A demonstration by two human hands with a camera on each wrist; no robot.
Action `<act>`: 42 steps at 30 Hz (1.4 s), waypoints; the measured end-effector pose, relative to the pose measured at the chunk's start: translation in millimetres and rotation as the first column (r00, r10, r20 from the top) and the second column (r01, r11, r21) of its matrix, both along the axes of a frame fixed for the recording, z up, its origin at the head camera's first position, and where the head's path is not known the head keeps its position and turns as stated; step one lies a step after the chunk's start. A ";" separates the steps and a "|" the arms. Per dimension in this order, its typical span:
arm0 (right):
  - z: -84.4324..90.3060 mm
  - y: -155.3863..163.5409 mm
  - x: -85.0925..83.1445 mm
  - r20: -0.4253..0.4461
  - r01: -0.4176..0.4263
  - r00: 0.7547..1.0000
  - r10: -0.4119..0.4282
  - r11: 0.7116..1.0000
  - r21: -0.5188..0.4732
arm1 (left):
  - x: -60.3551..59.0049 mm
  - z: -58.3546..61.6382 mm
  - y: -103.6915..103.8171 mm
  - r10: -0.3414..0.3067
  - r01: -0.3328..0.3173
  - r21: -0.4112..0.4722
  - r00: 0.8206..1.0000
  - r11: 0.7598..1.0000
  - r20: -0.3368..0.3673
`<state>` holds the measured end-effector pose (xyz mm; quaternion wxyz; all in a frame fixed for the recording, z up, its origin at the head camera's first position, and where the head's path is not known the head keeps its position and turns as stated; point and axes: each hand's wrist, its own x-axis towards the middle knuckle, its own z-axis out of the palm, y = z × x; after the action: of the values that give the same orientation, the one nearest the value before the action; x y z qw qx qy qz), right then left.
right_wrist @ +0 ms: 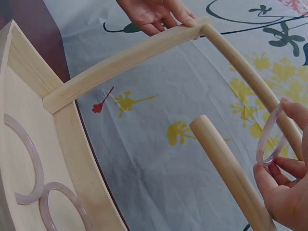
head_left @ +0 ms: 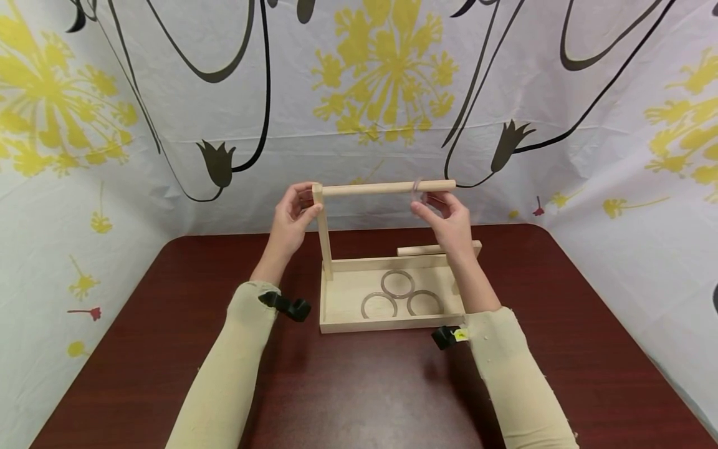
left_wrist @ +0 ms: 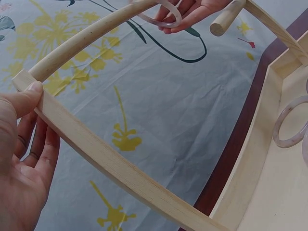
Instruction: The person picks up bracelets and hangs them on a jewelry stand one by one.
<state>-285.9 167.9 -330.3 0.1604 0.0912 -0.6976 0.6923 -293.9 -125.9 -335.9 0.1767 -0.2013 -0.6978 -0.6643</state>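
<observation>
Left hand (head_left: 291, 215) gripped the top of the post (head_left: 324, 231), at the corner where it met the upper rod (head_left: 387, 187). Thumb pressed on the post's near face, fingers curled behind it; grip closed on wood, seen best in left wrist view. Right hand (head_left: 445, 218) pinched a clear ring (head_left: 417, 189) between thumb and fingertips. Ring was threaded on the upper rod, near its free right end, standing about upright. In right wrist view the ring (right_wrist: 269, 139) sat around the rod, fingers on its lower edge.

Post rose upright from the back left corner of the tray (head_left: 336, 324). Upper rod ran level from the post top to the right, end unsupported. A lower rod (head_left: 421, 250) stuck out leftward from the tray's right side, behind the right hand, its free end bare. Three more rings (head_left: 397, 284) lay flat on the tray floor, close together, one behind and two in front; whether they touched could not be told. Tray sat mid-bench on the dark red bench (head_left: 168, 349), near its far edge. Both forearms wore tan sleeves with black wrist mounts. Flowered cloth (head_left: 168, 112) hung behind and at both sides.
</observation>
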 end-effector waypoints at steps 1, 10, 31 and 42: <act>0.3 -0.8 0.2 0.000 -0.003 1.000 0.003 1.000 0.003 | -0.2 -0.2 0.0 0.001 -0.001 0.003 1.000 1.000 0.001; -0.3 -6.5 -0.5 0.011 -0.021 1.000 0.020 1.000 0.024 | 0.1 -0.8 -0.3 0.011 -0.011 -0.012 1.000 1.000 0.001; -0.8 -1.2 8.2 0.043 -0.074 0.997 0.070 0.992 0.103 | 0.5 -0.6 0.8 -0.003 0.003 0.016 1.000 1.000 -0.007; 1.7 5.0 17.4 0.053 -0.091 0.995 0.085 0.988 0.128 | 0.5 -1.5 0.1 0.000 0.000 0.001 1.000 1.000 -0.007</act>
<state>-268.5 172.9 -328.6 0.1067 0.1159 -0.7403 0.6535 -293.4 -125.8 -337.4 0.1791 -0.2037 -0.6969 -0.6639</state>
